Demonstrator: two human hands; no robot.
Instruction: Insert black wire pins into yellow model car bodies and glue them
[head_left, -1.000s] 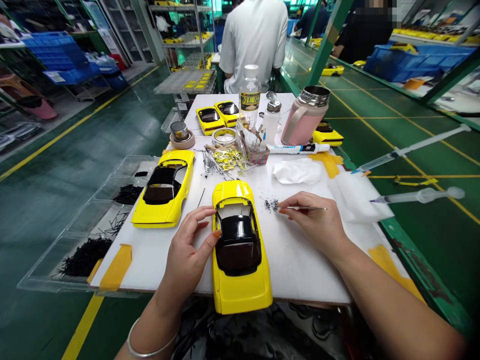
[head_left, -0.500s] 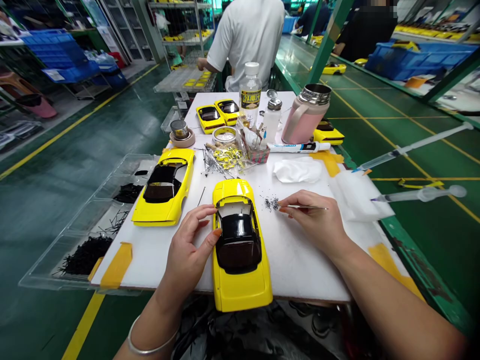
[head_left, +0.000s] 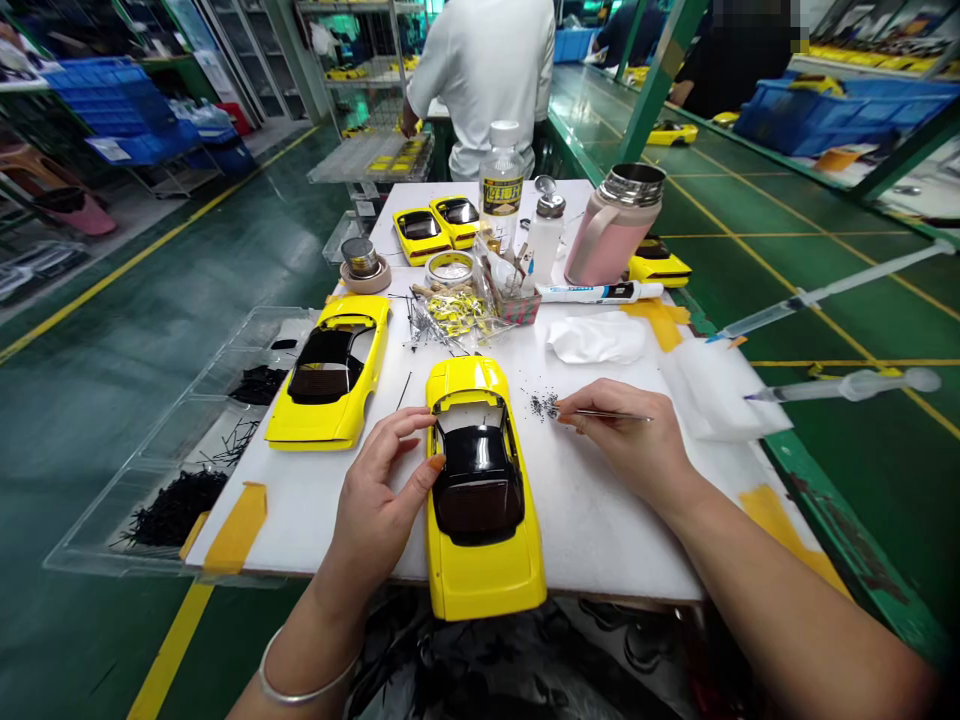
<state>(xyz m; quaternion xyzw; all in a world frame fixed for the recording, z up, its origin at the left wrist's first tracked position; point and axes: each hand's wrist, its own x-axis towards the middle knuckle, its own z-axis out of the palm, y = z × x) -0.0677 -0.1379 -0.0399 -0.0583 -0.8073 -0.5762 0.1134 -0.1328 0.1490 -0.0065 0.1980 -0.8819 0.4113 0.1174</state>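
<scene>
A yellow model car body [head_left: 491, 572] with a black roof lies in front of me, its rear end jutting past the table's near edge. My left hand [head_left: 386, 490] holds its left side, thumb by the side window and fingertips near the windshield opening. Thin metal tweezers [head_left: 611, 414] are pinched in my right hand [head_left: 637, 440]. Their tip end is at a scatter of tiny black parts [head_left: 541, 405] on the white table. A second yellow car body [head_left: 319, 420] stands to the left, apart from my left hand.
Left of the table is a clear tray [head_left: 97, 520] of black pieces. Behind are a bag of small yellow parts [head_left: 457, 312], a bottle [head_left: 501, 190], a pink thermos [head_left: 615, 225] and white tissue [head_left: 596, 340]. Two syringes [head_left: 847, 386] lie at right. A person in a white shirt [head_left: 487, 80] is ahead.
Both hands, the held car body and the tweezers stay almost where they were. The person ahead has shifted slightly, and that person's arm has moved. The view has moved a little.
</scene>
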